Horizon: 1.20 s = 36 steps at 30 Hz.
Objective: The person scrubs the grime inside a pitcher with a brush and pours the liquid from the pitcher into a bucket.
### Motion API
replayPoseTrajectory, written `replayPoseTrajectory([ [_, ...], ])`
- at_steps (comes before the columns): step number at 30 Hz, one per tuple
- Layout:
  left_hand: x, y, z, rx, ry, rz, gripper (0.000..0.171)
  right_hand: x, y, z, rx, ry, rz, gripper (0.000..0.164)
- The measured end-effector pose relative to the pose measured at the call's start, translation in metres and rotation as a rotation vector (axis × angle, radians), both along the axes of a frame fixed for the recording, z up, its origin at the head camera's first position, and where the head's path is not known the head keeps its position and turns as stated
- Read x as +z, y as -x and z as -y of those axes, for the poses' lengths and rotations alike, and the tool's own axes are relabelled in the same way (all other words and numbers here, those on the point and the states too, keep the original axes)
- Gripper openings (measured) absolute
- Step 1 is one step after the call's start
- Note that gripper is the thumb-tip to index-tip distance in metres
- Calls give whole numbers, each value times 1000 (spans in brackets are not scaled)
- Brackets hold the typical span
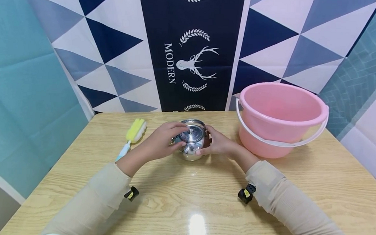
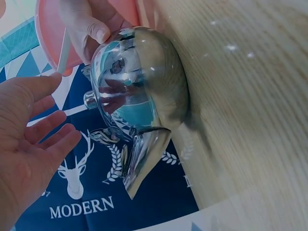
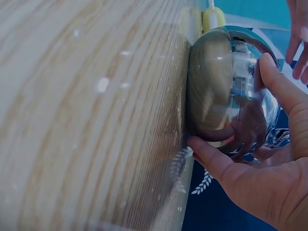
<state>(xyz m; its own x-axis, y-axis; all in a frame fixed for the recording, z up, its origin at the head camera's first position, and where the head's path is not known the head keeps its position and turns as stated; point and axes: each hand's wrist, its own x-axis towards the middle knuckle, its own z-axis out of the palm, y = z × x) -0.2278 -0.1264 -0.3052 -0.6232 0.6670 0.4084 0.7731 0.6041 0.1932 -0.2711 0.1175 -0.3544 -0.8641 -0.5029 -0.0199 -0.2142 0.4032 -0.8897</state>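
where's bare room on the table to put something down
The widest bare patch of table is in front of the teapot, between the left sleeve and right sleeve. More lies between the right sleeve, the pink bucket and the table's right edge. It is crowded at the teapot: left hand and right hand flank it, with the brush further left.

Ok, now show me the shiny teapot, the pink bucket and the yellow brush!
Shiny teapot [image 2: 142, 79], left wrist view: middle of its body.
Pink bucket [image 1: 279, 131], head view: outer front wall.
Yellow brush [image 1: 133, 132], head view: its sponge head.
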Motion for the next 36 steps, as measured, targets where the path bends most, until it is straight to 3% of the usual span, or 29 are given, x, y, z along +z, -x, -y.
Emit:
replayPoseTrajectory([
  [11, 1, 12, -12, -37, 23, 7, 29, -4, -6, -1, 4, -17, -8, 103],
  [21, 13, 23, -25, 12, 122, 98, 37, 3, -9, -1, 16, -31, -37, 103],
  [30, 18, 37, -36, 2, 195, 168, 33, 4, -3, -2, 12, -30, -8, 99],
  [36, 19, 41, -39, 0, 199, 154, 30, 3, 0, -1, 23, -16, 2, 98],
])
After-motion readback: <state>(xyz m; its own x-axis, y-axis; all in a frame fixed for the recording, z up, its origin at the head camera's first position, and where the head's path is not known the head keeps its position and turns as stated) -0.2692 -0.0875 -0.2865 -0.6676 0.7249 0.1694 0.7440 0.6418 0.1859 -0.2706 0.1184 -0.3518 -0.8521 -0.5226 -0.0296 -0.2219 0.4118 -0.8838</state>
